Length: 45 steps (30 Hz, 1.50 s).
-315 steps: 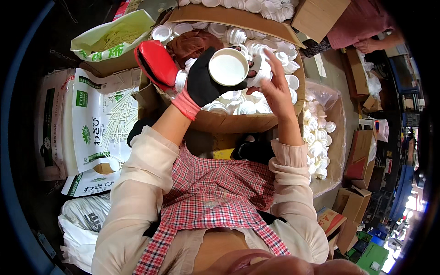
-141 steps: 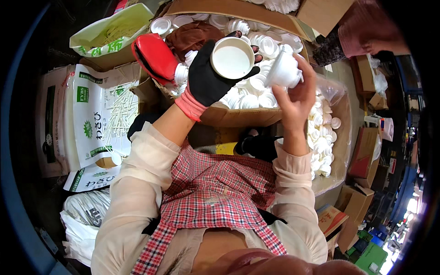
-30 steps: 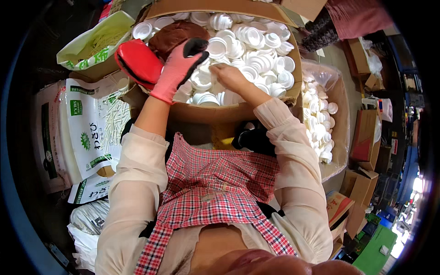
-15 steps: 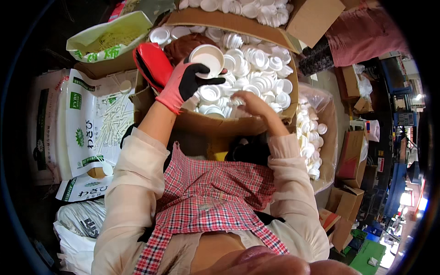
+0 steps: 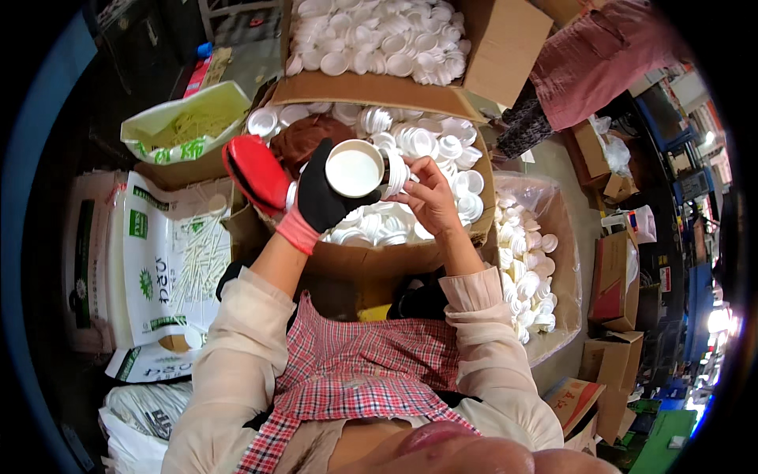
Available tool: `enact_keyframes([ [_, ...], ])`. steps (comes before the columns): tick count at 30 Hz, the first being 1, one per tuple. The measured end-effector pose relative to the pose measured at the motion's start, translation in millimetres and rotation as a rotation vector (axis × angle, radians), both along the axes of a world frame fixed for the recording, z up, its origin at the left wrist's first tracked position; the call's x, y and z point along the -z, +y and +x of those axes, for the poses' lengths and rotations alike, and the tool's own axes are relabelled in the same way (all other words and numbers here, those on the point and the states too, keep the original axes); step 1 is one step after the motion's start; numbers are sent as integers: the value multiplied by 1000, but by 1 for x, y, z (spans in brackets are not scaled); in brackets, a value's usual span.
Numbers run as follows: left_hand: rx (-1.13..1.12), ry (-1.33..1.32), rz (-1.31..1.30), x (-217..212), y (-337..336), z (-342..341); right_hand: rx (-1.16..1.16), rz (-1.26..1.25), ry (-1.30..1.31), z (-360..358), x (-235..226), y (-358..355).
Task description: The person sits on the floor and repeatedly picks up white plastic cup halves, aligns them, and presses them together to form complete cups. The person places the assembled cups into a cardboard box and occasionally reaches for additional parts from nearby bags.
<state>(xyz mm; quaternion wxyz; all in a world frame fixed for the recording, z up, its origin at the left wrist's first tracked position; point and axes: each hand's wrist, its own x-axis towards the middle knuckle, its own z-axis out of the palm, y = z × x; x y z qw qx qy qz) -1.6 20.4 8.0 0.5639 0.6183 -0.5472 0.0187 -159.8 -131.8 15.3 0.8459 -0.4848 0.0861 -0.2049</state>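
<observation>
Grasping a round cup (image 5: pixel 354 169), the gloved left hand (image 5: pixel 322 193) was over a carton (image 5: pixel 375 259) of white parts (image 5: pixel 421 143); the bare right hand (image 5: pixel 434 199) pinched a ridged white piece (image 5: pixel 396 177) beside the cup.

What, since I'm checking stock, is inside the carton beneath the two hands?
White round pieces and a brown bundle; the gloved left hand hides some. What lies underneath is covered.
</observation>
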Motion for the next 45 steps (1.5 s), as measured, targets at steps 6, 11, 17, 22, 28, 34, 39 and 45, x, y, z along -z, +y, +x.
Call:
enact_keyframes([
  [6, 23, -73, 98, -8, -11, -15, -48, -322, -4, -9, -7, -1],
  [11, 922, 1638, -188, -11, -16, -8, 154, -29, 52, -25, -11, -14],
  [17, 832, 1582, -99, 8, -14, 5, 92, 25, -47, -35, -16, -18],
  [22, 958, 1752, -278, -7, -17, -13, 160, -303, 2, -38, -30, -12],
  [28, 952, 1435, -265, 3, -17, -21, 383, -908, 57, -24, -40, 32],
  [34, 189, 235, -61, -3, -8, -36, 512, -1298, 71, -19, -45, 55],
  [39, 349, 624, -117, 4, -12, -35, 498, -1359, 61, -14, -44, 58],
  [45, 298, 363, -197, -10, -8, -40, 480, -1395, 68, -12, -43, 60],
])
